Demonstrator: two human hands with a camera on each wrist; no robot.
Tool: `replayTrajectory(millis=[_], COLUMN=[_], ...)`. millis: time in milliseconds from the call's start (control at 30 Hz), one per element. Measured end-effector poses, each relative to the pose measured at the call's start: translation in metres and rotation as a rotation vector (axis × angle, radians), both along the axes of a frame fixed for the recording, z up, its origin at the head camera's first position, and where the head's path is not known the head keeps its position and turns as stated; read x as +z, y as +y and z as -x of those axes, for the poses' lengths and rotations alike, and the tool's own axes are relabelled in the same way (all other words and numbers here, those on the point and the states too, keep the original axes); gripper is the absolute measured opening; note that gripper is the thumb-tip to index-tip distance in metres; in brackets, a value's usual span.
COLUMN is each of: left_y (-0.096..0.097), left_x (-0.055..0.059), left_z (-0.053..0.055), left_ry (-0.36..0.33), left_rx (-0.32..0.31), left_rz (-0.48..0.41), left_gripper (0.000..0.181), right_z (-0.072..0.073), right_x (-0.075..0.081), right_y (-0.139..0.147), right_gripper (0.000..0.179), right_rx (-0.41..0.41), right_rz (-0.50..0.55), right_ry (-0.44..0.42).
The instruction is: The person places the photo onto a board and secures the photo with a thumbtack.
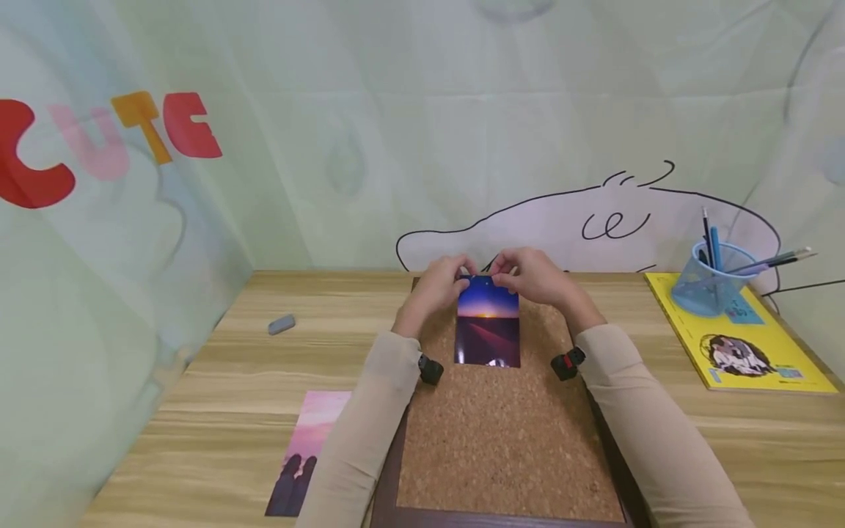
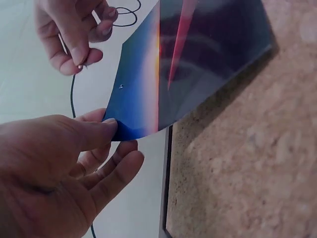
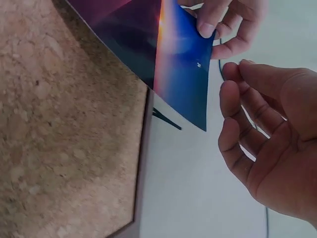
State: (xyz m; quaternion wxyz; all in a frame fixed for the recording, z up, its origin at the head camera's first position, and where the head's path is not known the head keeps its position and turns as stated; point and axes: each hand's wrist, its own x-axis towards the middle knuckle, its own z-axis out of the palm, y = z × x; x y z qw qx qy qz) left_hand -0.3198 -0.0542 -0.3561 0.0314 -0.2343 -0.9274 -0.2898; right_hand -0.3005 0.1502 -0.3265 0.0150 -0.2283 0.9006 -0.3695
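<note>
My left hand (image 1: 439, 287) pinches the top left corner of a glossy sunset photo (image 1: 488, 326) between thumb and fingers. The photo, blue above and dark with a reddish streak below, bows up from a cork board (image 1: 508, 447) with a dark frame. A small hole-like mark shows near its top edge in both wrist views. Just off that edge, my right hand (image 1: 531, 275) brings thumb and forefinger together on a tiny shiny pin (image 2: 81, 66), mostly hidden by the fingertips. In the right wrist view the right hand (image 3: 272, 119) is apart from the photo, its other fingers loosely bent.
A pink photo (image 1: 310, 447) lies left of the board, partly under my left sleeve. Farther back is a grey eraser (image 1: 282, 324). On the right, a blue mesh pen cup (image 1: 709, 282) with pens stands on a yellow book (image 1: 752, 352). A printed cloth hangs behind the table.
</note>
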Motion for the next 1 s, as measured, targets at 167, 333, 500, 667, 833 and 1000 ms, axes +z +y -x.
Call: replayTrajectory(millis=[167, 333, 500, 667, 833, 1000], left_y=[0.001, 0.004, 0.007, 0.013, 0.017, 0.019], left_x=[-0.005, -0.006, -0.007, -0.008, -0.01, -0.013], left_z=[-0.002, -0.007, -0.008, -0.008, -0.008, -0.008], left_ry=[-0.026, -0.057, -0.032, -0.042, -0.034, -0.053], left_rx=[0.079, 0.145, 0.176, 0.201, 0.218, 0.241], left_rz=[0.011, 0.013, 0.04, 0.04, 0.051, 0.035], left_gripper=[0.014, 0.014, 0.013, 0.013, 0.013, 0.014], right_z=[0.007, 0.011, 0.016, 0.019, 0.022, 0.023], right_x=[-0.007, -0.014, -0.02, -0.025, -0.027, -0.029], right_y=[-0.004, -0.009, -0.012, -0.014, -0.016, -0.018], right_gripper=[0.006, 0.007, 0.01, 0.011, 0.01, 0.01], right_rx=[-0.038, -0.047, -0.058, -0.105, -0.109, -0.065], right_rz=[0.034, 0.046, 0.01, -0.029, -0.06, -0.121], right_ry=[-0.055, -0.101, -0.15, -0.243, -0.271, -0.291])
